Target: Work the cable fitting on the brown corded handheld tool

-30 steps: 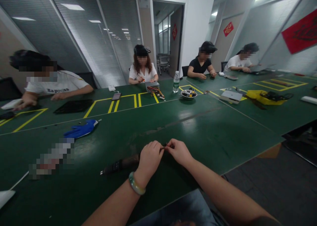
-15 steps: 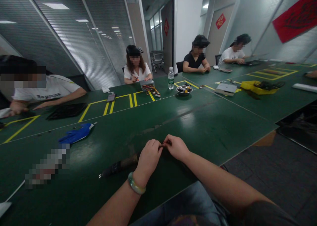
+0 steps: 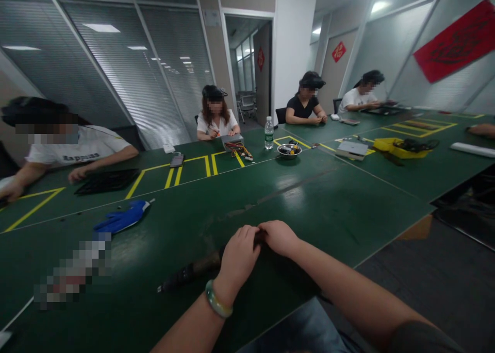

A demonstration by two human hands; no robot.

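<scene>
A dark, long electric screwdriver [image 3: 193, 270] lies slanted on the green table, its metal tip pointing left towards me. My left hand [image 3: 238, 255], with a green bangle [image 3: 217, 301] on the wrist, is closed over its rear part and hides much of it. Against the left fingertips, my right hand [image 3: 280, 237] has its fingers curled around a dark end in line with the tool. What exactly the fingertips press on is hidden. Left of the tool lie a blue glove [image 3: 124, 216] and a blurred-out packet [image 3: 77, 273].
Ahead stand a water bottle [image 3: 268, 133], a metal bowl [image 3: 289, 151] of small parts and a grey box with coloured wires [image 3: 237, 148]. A yellow tray [image 3: 412, 149] holds black cables at right. Several people sit across the green table [image 3: 309, 203].
My view has tilted up slightly. My fingers have gone from a fingertip pinch to curling more around the dark end. At far left, a person's hands have shifted.
</scene>
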